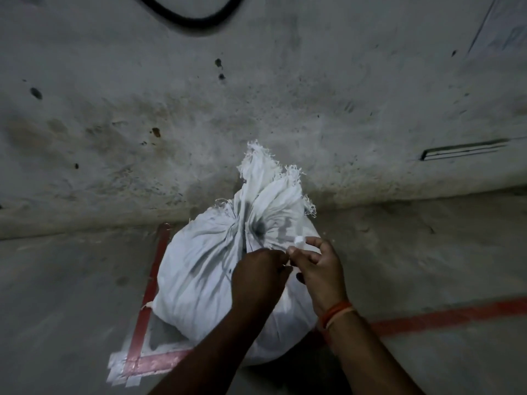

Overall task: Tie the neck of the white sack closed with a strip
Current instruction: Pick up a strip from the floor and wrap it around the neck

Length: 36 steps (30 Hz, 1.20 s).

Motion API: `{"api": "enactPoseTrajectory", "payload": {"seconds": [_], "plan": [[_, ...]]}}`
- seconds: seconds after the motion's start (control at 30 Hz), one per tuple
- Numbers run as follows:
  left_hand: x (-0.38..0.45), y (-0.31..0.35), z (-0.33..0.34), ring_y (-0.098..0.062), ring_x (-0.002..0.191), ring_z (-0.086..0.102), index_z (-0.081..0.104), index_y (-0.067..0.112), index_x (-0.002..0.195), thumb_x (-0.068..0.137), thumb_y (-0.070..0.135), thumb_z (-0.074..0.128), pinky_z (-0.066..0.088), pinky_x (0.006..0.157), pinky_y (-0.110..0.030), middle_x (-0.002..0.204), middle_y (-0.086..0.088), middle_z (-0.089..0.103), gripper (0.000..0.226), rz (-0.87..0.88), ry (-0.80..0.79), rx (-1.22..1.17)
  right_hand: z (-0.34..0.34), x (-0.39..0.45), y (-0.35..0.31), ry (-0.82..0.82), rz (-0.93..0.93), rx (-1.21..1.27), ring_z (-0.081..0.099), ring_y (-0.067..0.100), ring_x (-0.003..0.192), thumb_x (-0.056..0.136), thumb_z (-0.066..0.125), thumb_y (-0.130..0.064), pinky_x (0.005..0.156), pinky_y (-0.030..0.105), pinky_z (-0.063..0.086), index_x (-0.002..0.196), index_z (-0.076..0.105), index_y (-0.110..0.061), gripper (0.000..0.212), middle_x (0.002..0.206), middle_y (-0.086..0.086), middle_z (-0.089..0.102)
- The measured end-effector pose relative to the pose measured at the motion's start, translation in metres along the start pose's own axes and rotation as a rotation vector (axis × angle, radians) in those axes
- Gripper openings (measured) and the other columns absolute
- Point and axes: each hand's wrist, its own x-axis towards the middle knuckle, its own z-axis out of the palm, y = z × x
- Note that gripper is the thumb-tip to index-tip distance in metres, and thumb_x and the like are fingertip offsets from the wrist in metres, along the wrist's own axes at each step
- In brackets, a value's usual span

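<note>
Working just on the near side of the gathered neck [238, 228], we have both hands meeting over the top of the white sack [199, 269], which stands on the floor [71, 280] against the wall [256, 95], inside the corner of the red tape lines [148, 283]. The neck lies up and slightly left of our grips, its frayed mouth [265, 172] fanning away from us toward the wall, so the long axis of the bunched cloth runs from our hands outward. The left hand [258, 276] is nearer the cinch; its grip is closed, fingers curled under, though we cannot tell exactly what they pinch. The right hand [316, 269], with an orange thread band [338, 310] at the wrist, pinches a short white end of the strip [299, 241] between thumb and forefinger, held up just right of the neck. Both forearms come in from the bottom edge, converging. We judge the neck already wrapped, and the coming pull must draw the two ends apart, crosswise to the neck's axis, to seat the knot.
</note>
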Motion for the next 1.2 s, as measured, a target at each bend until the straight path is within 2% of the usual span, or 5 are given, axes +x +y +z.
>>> {"api": "enactPoseTrajectory", "payload": {"seconds": [0.23, 0.47, 0.8, 0.93, 1.2], "plan": [[0.008, -0.049, 0.010, -0.017, 0.092, 0.062, 0.077, 0.037, 0.087, 0.079, 0.035, 0.073, 0.036, 0.070, -0.033, 0.081, 0.013, 0.071, 0.009, 0.115, 0.014, 0.265, 0.019, 0.023, 0.013, -0.043, 0.257, 0.253, 0.059, 0.020, 0.056, 0.084, 0.067, 0.007, 0.047, 0.024, 0.046, 0.113, 0.052, -0.010, 0.037, 0.069, 0.014, 0.065], [-0.010, -0.056, 0.015, -0.030, 0.140, 0.035, 0.068, 0.026, 0.123, 0.083, 0.029, 0.078, 0.035, 0.108, -0.037, 0.150, -0.009, 0.040, 0.041, -0.245, 0.374, -0.093, 0.045, 0.029, 0.022, -0.048, 0.349, 0.490, 0.068, 0.016, 0.055, 0.089, 0.063, 0.011, 0.065, 0.028, 0.061, 0.122, 0.045, -0.007, 0.042, 0.085, 0.020, 0.062], [-0.016, -0.052, 0.025, -0.018, 0.094, 0.072, 0.067, 0.006, 0.099, 0.099, 0.029, 0.060, 0.055, 0.079, -0.032, 0.098, -0.008, 0.077, 0.024, -0.844, 0.183, -1.247, 0.077, 0.018, 0.042, -0.088, 0.375, 0.530, 0.072, 0.028, 0.072, 0.086, 0.069, 0.008, 0.065, 0.031, 0.062, 0.110, 0.049, -0.003, 0.033, 0.097, 0.033, 0.065], [-0.002, -0.064, 0.026, -0.019, 0.081, 0.068, 0.064, -0.002, 0.096, 0.102, 0.020, 0.052, 0.053, 0.070, -0.030, 0.089, -0.016, 0.072, 0.026, -0.935, 0.223, -1.275, 0.081, 0.019, 0.048, -0.164, 0.338, 0.446, 0.071, 0.032, 0.083, 0.081, 0.077, 0.000, 0.077, 0.037, 0.061, 0.109, 0.056, 0.019, 0.040, 0.105, 0.040, 0.067], [0.044, -0.118, 0.013, -0.025, 0.064, 0.064, 0.063, 0.001, 0.085, 0.103, 0.016, 0.046, 0.054, 0.056, -0.028, 0.078, -0.018, 0.064, 0.029, -1.000, 0.329, -1.200, 0.062, 0.052, 0.036, -0.037, 0.008, -0.036, 0.065, 0.011, 0.074, 0.081, 0.071, -0.021, 0.071, 0.028, 0.053, 0.091, 0.074, -0.018, 0.011, 0.080, -0.002, 0.072]]}}
